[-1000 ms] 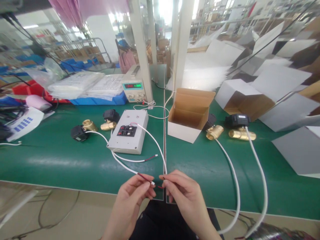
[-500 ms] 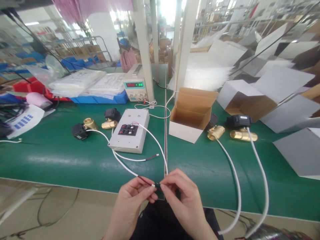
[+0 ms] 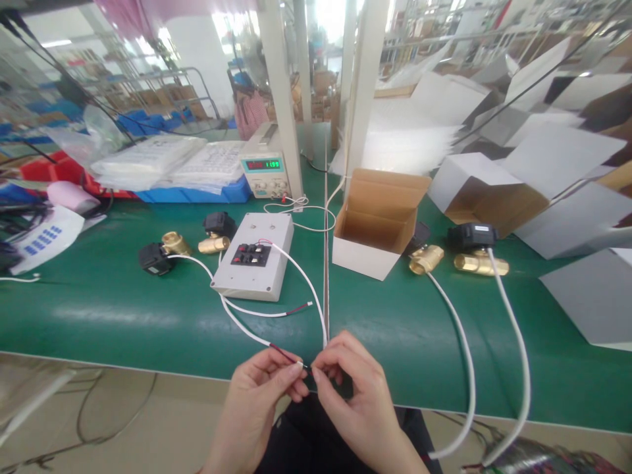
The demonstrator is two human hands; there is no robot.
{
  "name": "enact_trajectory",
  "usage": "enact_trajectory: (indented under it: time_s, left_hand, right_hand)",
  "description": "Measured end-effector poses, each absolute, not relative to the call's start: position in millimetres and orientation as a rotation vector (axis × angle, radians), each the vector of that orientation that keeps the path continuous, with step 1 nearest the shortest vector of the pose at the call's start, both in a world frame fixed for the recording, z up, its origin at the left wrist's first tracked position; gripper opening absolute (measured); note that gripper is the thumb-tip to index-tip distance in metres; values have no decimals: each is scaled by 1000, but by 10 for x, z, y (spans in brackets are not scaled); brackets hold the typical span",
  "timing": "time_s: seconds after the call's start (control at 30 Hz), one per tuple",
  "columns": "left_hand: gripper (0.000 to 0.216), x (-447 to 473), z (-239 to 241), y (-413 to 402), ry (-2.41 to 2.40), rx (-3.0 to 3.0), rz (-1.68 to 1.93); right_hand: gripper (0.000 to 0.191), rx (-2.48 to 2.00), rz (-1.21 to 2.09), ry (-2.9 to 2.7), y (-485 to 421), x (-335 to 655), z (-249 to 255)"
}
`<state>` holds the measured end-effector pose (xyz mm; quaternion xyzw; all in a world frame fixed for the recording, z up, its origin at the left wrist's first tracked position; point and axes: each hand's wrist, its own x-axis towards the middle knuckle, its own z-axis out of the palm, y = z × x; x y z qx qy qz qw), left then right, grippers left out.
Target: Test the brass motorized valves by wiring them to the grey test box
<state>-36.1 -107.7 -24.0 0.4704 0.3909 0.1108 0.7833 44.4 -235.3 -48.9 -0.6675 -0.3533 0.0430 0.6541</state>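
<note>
At the table's front edge, my left hand point(image 3: 269, 382) pinches the small white plug end of a valve cable point(image 3: 247, 331), whose red and black wires run back to a motorized brass valve point(image 3: 165, 253). Facing it, fingertips nearly meeting, my right hand point(image 3: 353, 378) is closed on the wire end of a second white cable point(image 3: 309, 276). That cable comes from the terminal block point(image 3: 251, 255) on a grey test box point(image 3: 276, 270). The wire tips between the fingers are mostly hidden. Another cable end with a white plug point(image 3: 299, 308) lies loose in front of the box.
A power supply point(image 3: 265, 168) with a lit display stands behind the box. An upright open carton point(image 3: 365, 257) is right of centre. Two more brass valves point(image 3: 427, 259) point(image 3: 481, 264) trail cables over the front edge. White cartons point(image 3: 582, 210) crowd the right side.
Both hands stay together at the front edge, shifted very slightly left in view. The fingertips of my right hand have drawn a little nearer the plug. The power supply's display reads more fully.
</note>
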Motion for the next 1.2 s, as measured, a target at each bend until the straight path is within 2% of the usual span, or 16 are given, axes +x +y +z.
enact_trajectory:
  time_s: [0.97, 1.2]
  left_hand:
    - [46, -326, -279, -1147, 905, 991, 300]
    - [48, -320, -229, -1148, 922, 976, 302]
  right_hand:
    - [21, -1505, 43, -785, -2295, 389, -559]
    - [19, -1467, 122, -779, -2340, 437, -546]
